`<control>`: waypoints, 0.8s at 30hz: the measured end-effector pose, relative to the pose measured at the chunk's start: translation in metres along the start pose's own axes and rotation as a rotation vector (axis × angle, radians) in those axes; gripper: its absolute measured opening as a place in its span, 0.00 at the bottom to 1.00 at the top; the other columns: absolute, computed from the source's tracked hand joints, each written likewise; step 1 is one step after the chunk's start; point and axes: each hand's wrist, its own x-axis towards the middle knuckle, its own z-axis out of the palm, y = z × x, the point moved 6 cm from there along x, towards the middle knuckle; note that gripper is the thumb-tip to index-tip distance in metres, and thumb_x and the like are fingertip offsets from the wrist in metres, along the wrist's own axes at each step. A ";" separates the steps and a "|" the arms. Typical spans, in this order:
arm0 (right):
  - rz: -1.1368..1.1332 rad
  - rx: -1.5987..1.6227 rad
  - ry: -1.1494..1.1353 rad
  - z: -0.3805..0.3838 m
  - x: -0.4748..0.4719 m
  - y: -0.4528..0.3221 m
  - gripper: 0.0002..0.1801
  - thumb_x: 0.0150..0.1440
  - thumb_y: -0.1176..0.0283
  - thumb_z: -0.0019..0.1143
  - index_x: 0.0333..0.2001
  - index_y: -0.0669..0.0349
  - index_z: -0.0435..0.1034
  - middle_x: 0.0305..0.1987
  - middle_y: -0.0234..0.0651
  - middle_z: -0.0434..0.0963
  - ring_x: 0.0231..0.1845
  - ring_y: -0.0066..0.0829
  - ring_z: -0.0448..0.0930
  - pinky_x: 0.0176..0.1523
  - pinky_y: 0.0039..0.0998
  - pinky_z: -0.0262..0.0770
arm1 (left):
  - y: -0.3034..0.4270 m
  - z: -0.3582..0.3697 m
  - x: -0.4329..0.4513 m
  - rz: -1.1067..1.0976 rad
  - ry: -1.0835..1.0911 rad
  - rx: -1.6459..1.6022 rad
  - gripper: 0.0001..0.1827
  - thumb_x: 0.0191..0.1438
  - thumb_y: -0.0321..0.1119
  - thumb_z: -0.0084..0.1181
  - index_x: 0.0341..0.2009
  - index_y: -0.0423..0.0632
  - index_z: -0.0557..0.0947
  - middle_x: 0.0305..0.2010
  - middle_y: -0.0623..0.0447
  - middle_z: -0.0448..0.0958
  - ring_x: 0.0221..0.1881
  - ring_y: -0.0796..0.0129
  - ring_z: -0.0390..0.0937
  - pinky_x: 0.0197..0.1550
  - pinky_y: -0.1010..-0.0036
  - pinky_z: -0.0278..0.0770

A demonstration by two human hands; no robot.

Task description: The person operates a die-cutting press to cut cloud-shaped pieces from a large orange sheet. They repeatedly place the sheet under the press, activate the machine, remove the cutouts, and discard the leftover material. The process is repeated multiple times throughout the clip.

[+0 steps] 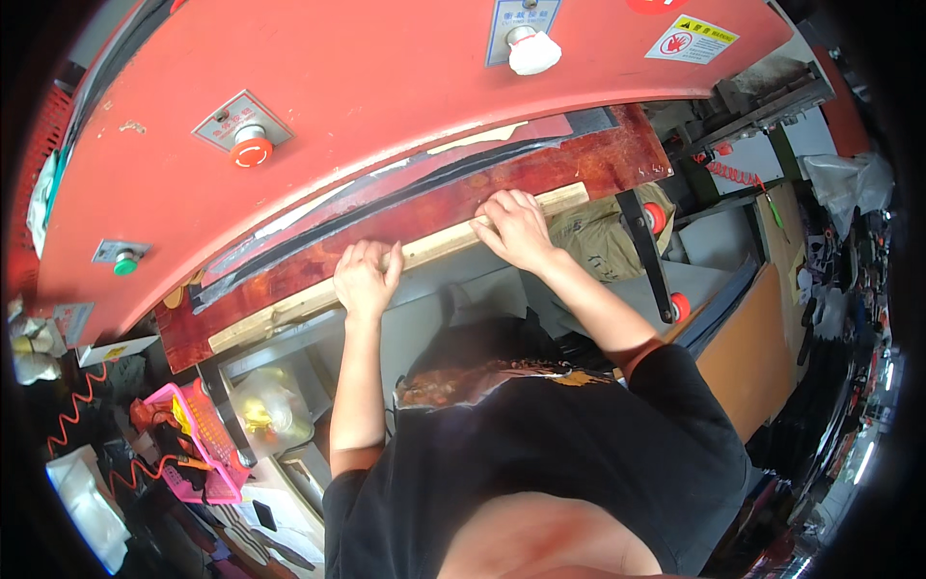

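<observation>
My left hand (367, 276) curls over a pale wooden batten (438, 246) along the front edge of a red-brown board (448, 210). Farther right, my right hand (515, 226) grips the same batten, its fingers over the top. The board reaches in under the red head of a cutting press (376, 79). Dark sheet material (391, 192) lies on the board in a long strip, partly hidden beneath the press. Pink and pale sheets show along its far side.
A red mushroom button (251, 151), a green button (126, 263) and a white-wrapped button (534, 53) stick out from the press. At right, a black bracket (645, 253) carries red rollers. A pink basket (233, 483) and a plastic bag (273, 412) sit at lower left.
</observation>
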 end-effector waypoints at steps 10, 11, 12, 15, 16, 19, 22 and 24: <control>0.041 0.041 0.026 -0.004 -0.011 0.003 0.11 0.51 0.63 0.59 0.29 0.60 0.75 0.30 0.37 0.72 0.39 0.40 0.72 0.47 0.39 0.67 | 0.008 0.002 -0.008 -0.019 -0.072 -0.033 0.13 0.52 0.38 0.58 0.21 0.46 0.77 0.25 0.48 0.74 0.29 0.53 0.72 0.36 0.62 0.70; 0.042 0.041 0.037 -0.008 -0.017 0.000 0.11 0.51 0.63 0.59 0.29 0.60 0.75 0.30 0.37 0.72 0.38 0.40 0.72 0.47 0.39 0.67 | 0.011 0.000 -0.013 -0.011 -0.081 -0.043 0.12 0.52 0.38 0.58 0.21 0.46 0.77 0.25 0.48 0.74 0.29 0.53 0.72 0.35 0.62 0.70; 0.055 0.020 0.018 -0.011 -0.023 -0.004 0.11 0.50 0.62 0.60 0.28 0.59 0.75 0.29 0.36 0.73 0.38 0.40 0.73 0.47 0.38 0.68 | 0.015 -0.002 -0.021 -0.006 -0.109 -0.037 0.12 0.52 0.38 0.58 0.21 0.46 0.77 0.25 0.48 0.74 0.29 0.54 0.72 0.35 0.62 0.71; 0.177 0.010 -0.193 -0.021 -0.044 -0.012 0.11 0.50 0.62 0.60 0.27 0.58 0.75 0.28 0.36 0.73 0.36 0.40 0.74 0.45 0.38 0.69 | 0.030 -0.011 -0.048 -0.002 -0.190 -0.046 0.11 0.51 0.38 0.59 0.21 0.46 0.78 0.25 0.49 0.74 0.29 0.54 0.72 0.34 0.63 0.72; 0.180 0.031 -0.312 -0.025 -0.049 -0.014 0.12 0.51 0.61 0.60 0.26 0.58 0.74 0.28 0.37 0.74 0.36 0.41 0.75 0.42 0.38 0.70 | 0.037 -0.016 -0.058 0.005 -0.213 -0.067 0.11 0.51 0.38 0.59 0.21 0.46 0.78 0.25 0.49 0.75 0.29 0.54 0.73 0.34 0.63 0.72; 0.305 0.326 -0.206 -0.047 -0.040 -0.014 0.13 0.50 0.60 0.62 0.29 0.58 0.74 0.30 0.35 0.75 0.42 0.37 0.76 0.46 0.35 0.70 | 0.056 -0.030 -0.077 0.067 -0.324 -0.176 0.13 0.51 0.39 0.60 0.20 0.46 0.80 0.24 0.50 0.77 0.30 0.54 0.76 0.33 0.63 0.73; 0.106 -0.033 0.078 -0.067 -0.010 -0.019 0.25 0.45 0.55 0.66 0.45 0.53 0.71 0.49 0.42 0.70 0.54 0.42 0.69 0.56 0.41 0.64 | 0.067 -0.051 -0.073 0.201 -0.210 -0.240 0.09 0.48 0.36 0.63 0.21 0.48 0.80 0.23 0.53 0.76 0.27 0.58 0.74 0.33 0.65 0.71; 0.091 -0.127 0.070 -0.063 0.000 -0.019 0.36 0.40 0.54 0.69 0.53 0.51 0.67 0.58 0.46 0.64 0.61 0.46 0.63 0.61 0.45 0.60 | 0.064 -0.066 -0.063 0.221 -0.055 -0.268 0.05 0.46 0.34 0.63 0.27 0.50 0.80 0.29 0.54 0.76 0.35 0.58 0.73 0.40 0.64 0.69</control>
